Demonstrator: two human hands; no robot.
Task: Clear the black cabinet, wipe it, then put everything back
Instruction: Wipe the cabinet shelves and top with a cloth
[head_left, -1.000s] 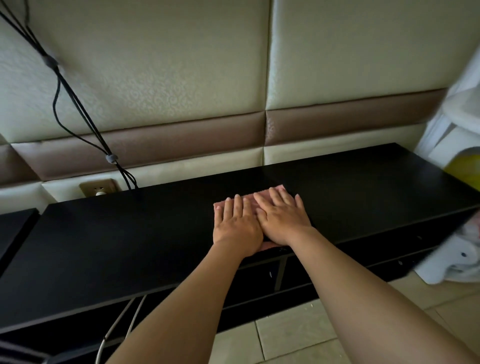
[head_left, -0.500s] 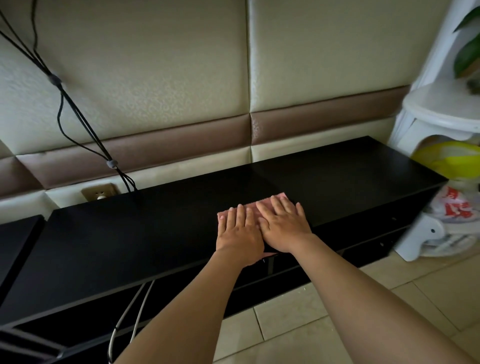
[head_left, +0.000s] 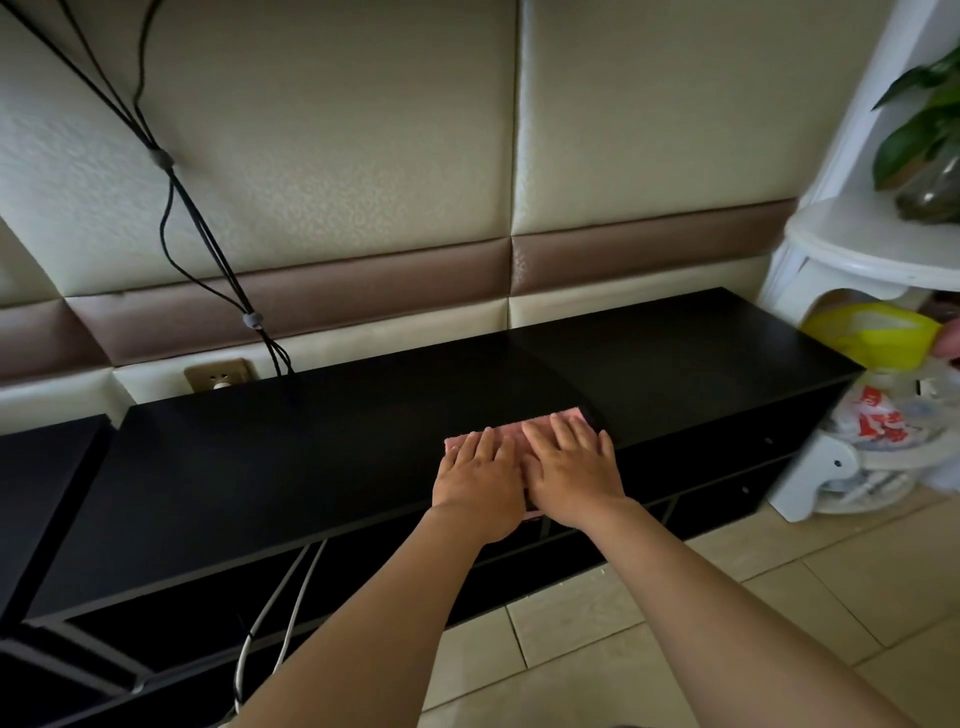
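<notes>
- Left hand flat on the pink cloth, fingers straight and released, curled round nothing.
- Right hand just beside it, touching it, also flat on the cloth, fingers spread and released.
- Cloth spread on top of the black cabinet, right of the middle, near the front edge, one corner showing past the right fingertips.
- Nothing but cloth and hands on the cabinet top.
- Behind the cabinet, padded wall panels, black cables hanging down to its back edge, beside a wall socket.
- At the cabinet's right end, a white stand bearing a plant; below it a yellow container and a printed plastic bag.
- Tiled floor in front.
</notes>
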